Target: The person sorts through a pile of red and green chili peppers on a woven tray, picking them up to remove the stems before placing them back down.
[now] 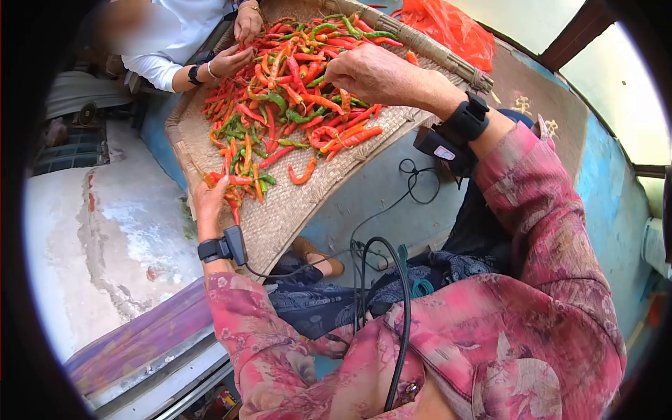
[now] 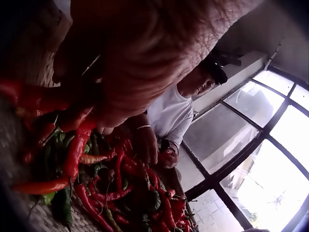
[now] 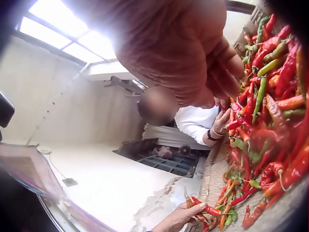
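Note:
A large heap of red, green and orange chili peppers (image 1: 280,91) lies on a woven tray (image 1: 276,199). At the tray's near left edge, my left hand (image 1: 207,206) holds a few red and orange chilies between thumb and fingers. In the right wrist view, red chilies (image 3: 206,209) stick out past the left thumb. My right hand (image 1: 378,73) hovers over the far right part of the heap, palm down. Its fingers (image 3: 224,67) are loosely bent, with no chili visible between them.
Opposite sits another person in a white top, whose hands (image 1: 234,59) work at the heap's far left side. A red plastic bag (image 1: 448,31) lies behind the tray rim. Black cables (image 1: 360,245) hang in front of my lap. A whitish wall ledge (image 1: 140,231) stands left.

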Available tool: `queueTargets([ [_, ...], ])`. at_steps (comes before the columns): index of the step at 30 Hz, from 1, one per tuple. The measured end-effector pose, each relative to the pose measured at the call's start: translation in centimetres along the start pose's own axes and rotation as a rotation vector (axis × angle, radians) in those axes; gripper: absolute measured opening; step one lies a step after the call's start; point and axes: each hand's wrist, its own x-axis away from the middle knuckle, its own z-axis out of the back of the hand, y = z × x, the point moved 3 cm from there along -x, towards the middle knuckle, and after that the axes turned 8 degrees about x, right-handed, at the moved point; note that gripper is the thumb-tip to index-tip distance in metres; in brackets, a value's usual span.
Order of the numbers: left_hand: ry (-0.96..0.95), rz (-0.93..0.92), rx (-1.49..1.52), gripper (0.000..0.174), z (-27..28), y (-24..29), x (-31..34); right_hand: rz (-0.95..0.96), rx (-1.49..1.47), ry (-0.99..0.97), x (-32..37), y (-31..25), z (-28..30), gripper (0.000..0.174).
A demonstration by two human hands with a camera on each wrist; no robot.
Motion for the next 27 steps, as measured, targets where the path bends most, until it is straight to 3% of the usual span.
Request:
queueTargets([
  [1,0.018,0.010,0.147,0.025,0.4,-1.3,-0.3,-0.009,0.011,-0.010,-0.1,0.0,-0.2,0.016],
  [2,0.055,0.034,0.213,0.039,0.8,-2.8,-0.9,0.020,0.025,0.006,-0.1,-0.1,-0.3,0.016],
  [5,0.172,0.079,0.074,0.053,2.0,-4.3,-1.2,0.024,0.073,-0.042,-0.2,-0.6,-0.2,0.016],
  [6,0.271,-0.032,-0.184,0.062,2.4,-3.8,-1.0,0.020,0.084,-0.060,-0.3,-0.6,-0.5,0.016],
  [7,0.268,-0.028,-0.185,0.062,2.3,-2.5,-0.5,0.019,0.081,-0.064,-0.4,-0.7,-0.6,0.016],
  [9,0.521,-0.402,-0.499,0.055,1.8,1.7,1.2,0.038,0.065,-0.068,-0.4,-0.8,-0.9,0.016],
  [10,0.517,-0.400,-0.500,0.055,1.1,2.7,1.2,0.036,0.063,-0.071,-0.5,-0.8,-1.0,0.016],
  [12,0.235,-0.475,-0.327,0.044,-1.4,4.9,0.4,0.081,0.053,-0.096,-0.6,-1.2,-1.3,0.017],
  [14,-0.097,-0.385,-0.224,0.032,-5.7,7.4,0.6,0.078,0.097,-0.119,-0.9,-1.5,-1.6,0.017],
  [15,-0.157,-0.508,-0.403,0.036,-7.9,6.5,-0.6,0.076,0.143,-0.139,-1.0,-1.6,-1.7,0.016],
  [17,-0.256,-0.246,-0.526,0.041,-10.8,8.0,-0.8,0.055,0.138,-0.134,-1.2,-1.2,-2.3,0.016],
  [19,-0.129,-0.367,-0.531,0.036,-12.5,7.7,-1.6,0.194,0.211,-0.013,-1.2,-1.2,-2.7,0.009],
  [20,-0.127,-0.370,-0.534,0.036,-13.0,7.6,-2.0,0.215,0.229,-0.048,-1.2,-1.2,-2.9,0.009],
  [22,-0.193,-0.157,-0.526,0.033,-13.2,8.5,-1.9,0.156,0.192,-0.099,-1.2,-1.4,-2.9,0.009],
  [27,-0.188,-0.152,-0.498,0.027,-11.9,6.8,-0.8,0.108,0.151,-0.136,-1.4,-1.1,-2.7,0.008],
])
